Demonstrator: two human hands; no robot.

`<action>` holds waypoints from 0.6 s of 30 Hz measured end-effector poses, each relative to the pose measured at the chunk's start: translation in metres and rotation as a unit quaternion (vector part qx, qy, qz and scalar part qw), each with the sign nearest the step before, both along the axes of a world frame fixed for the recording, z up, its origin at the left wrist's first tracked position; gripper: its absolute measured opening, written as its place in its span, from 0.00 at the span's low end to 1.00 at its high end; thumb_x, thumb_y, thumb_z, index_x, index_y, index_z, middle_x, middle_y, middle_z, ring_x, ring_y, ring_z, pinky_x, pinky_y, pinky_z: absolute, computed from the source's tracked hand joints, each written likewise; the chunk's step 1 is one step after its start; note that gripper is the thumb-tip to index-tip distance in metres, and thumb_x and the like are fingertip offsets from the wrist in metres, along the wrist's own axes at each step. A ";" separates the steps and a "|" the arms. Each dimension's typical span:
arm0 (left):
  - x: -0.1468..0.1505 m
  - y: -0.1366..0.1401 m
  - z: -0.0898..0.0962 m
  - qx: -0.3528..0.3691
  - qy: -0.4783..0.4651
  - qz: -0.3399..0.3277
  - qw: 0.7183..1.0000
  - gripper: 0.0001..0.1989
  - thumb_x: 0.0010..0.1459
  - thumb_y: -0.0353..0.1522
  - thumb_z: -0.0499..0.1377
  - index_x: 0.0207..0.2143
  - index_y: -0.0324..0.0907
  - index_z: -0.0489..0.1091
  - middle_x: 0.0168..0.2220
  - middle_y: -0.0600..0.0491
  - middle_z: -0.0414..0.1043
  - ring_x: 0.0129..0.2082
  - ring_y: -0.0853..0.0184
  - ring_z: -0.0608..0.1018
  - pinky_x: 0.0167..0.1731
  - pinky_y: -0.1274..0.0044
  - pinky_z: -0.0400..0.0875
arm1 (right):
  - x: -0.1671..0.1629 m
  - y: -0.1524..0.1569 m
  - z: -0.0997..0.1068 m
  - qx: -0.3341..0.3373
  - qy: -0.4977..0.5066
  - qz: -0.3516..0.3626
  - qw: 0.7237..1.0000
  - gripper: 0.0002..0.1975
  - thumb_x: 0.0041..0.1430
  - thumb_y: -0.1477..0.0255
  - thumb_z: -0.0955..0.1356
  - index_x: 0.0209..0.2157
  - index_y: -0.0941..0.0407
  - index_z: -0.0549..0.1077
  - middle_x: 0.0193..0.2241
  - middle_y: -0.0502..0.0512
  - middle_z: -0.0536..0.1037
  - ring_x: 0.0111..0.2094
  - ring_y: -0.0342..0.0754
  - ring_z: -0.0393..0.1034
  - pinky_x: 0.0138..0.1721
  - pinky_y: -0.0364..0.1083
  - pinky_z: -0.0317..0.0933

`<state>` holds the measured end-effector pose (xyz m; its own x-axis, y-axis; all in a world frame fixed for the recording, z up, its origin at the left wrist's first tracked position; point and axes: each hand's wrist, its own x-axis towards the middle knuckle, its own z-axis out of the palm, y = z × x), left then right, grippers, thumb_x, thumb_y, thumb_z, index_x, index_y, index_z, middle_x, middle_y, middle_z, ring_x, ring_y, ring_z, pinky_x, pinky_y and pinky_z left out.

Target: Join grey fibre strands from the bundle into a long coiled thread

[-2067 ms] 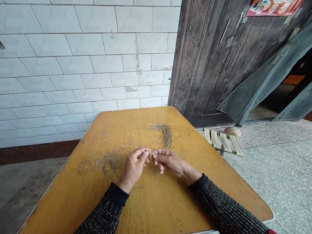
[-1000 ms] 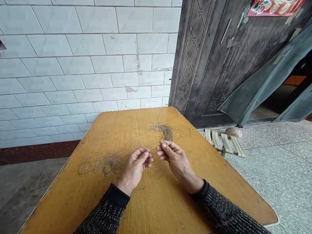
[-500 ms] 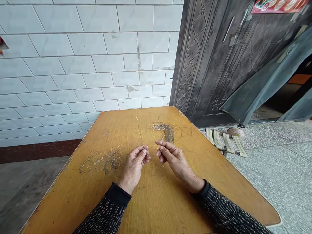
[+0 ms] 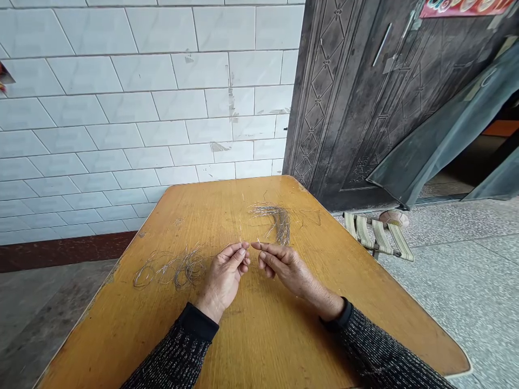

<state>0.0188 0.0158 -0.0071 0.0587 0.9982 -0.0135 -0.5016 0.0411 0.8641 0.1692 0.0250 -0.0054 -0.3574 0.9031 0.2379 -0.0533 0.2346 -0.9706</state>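
Note:
My left hand is closed in a pinch over the table, thumb against the forefinger. From its fingertips a thin wire sticks up and away toward the far edge. Close by on the right, my right hand also pinches, its forefinger stretched toward the left fingertips. A short bright wire tip shows just above that forefinger; the rest is hidden by the fingers. Left of my left hand lie loosely coiled wires. A bent bundle of thin wires rests beyond my right hand.
Both hands are above a yellow wooden table. White wall tiles rise behind it, with a dark patterned door to the right. A low stool with striped straps stands on the floor at the right.
My right hand has moved slightly left, and its forefinger has straightened toward my left hand. The wire in my left hand has swung from leaning left to nearly upright.

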 end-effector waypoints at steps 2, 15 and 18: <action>0.000 0.000 -0.002 0.014 0.031 0.000 0.999 0.11 0.46 0.33 0.64 0.34 0.38 0.74 0.27 0.53 0.69 0.26 0.75 0.69 0.25 0.82 0.61 | -0.001 -0.001 0.002 -0.007 0.022 -0.015 1.000 0.22 0.55 0.64 0.63 0.50 0.59 0.63 0.21 0.45 0.67 0.17 0.37 0.58 0.19 0.39 0.56; 0.003 -0.005 0.003 0.137 0.253 0.050 0.957 0.17 0.54 0.34 0.56 0.45 0.37 0.69 0.27 0.54 0.67 0.26 0.72 0.69 0.23 0.79 0.63 | 0.000 0.003 -0.011 0.130 -0.115 -0.132 0.976 0.12 0.54 0.72 0.60 0.41 0.58 0.67 0.16 0.43 0.61 0.15 0.37 0.54 0.19 0.38 0.53; 0.001 -0.006 0.005 0.168 0.301 0.048 0.937 0.16 0.55 0.34 0.54 0.45 0.38 0.70 0.27 0.53 0.67 0.24 0.72 0.69 0.23 0.80 0.64 | 0.003 0.003 -0.010 0.181 -0.184 -0.158 0.953 0.14 0.53 0.74 0.60 0.40 0.59 0.70 0.15 0.43 0.61 0.15 0.37 0.55 0.20 0.38 0.53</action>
